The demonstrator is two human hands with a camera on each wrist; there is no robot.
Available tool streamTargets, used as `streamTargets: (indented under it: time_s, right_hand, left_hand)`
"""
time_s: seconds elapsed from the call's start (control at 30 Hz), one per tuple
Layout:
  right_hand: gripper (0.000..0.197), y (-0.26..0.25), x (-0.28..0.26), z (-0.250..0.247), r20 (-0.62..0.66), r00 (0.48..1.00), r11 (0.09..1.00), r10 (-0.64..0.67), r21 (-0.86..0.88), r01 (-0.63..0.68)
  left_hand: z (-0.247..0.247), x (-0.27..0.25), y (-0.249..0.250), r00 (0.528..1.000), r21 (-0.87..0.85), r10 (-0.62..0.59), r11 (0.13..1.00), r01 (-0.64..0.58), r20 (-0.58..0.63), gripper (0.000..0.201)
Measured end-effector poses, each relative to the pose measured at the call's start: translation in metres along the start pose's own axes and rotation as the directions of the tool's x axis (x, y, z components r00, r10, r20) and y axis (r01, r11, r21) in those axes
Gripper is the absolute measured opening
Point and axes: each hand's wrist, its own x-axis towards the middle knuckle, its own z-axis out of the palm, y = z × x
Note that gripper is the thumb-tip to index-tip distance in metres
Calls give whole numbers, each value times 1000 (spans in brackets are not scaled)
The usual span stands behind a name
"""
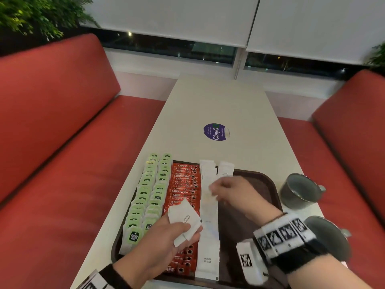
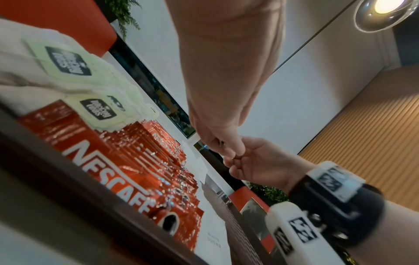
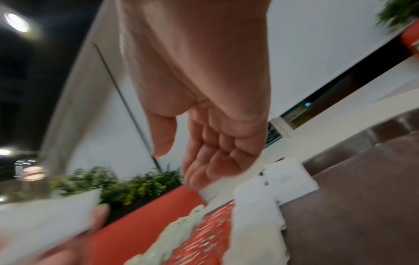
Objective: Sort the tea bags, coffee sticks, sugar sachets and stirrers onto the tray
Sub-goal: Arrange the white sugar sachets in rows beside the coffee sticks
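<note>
- The table [image 1: 218, 105] runs away from both hands, with the brown tray [image 1: 268, 180] on its near end directly under them.
- Two dark cups [image 1: 300, 190] stand off the tray, to the right of the right hand.
- The tea bags [image 1: 150, 192] fill two overlapping rows along the tray's left side, left of the left hand; this group looks finished.
- The coffee sticks [image 1: 183, 184] form one red column just beside the tea bags, running under the left hand; it also looks finished.
- The sugar sachets [image 1: 208, 259] make a long white column between the two hands, and a second, short column is begun at the far end, just beyond the right hand.
- The left hand [image 1: 166, 243] grips a small fan of spare sachets [image 1: 185, 220] above the coffee sticks.
- The right hand [image 1: 233, 190] hangs over the far part of the sugar column with fingers bent; the blur hides whether it pinches a sachet, so I cannot tell.
- Judged from this, sugar is partly laid; the right side of the tray is bare, and no stirrers are visible.
</note>
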Motion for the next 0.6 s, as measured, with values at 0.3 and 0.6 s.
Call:
streamTargets:
  time_s: [0.3,0.6]
  right_hand:
    - [12,4,-44,17,190,980,997,-59,-36,67]
    - [20,16,-21,-14,-133,991,997,32,69,-23]
  left_hand:
    - [11,-5,-9,997,231,49,971,-61,59,30]
    - [4,-14,1,1000,107,20,994,-20,5,24]
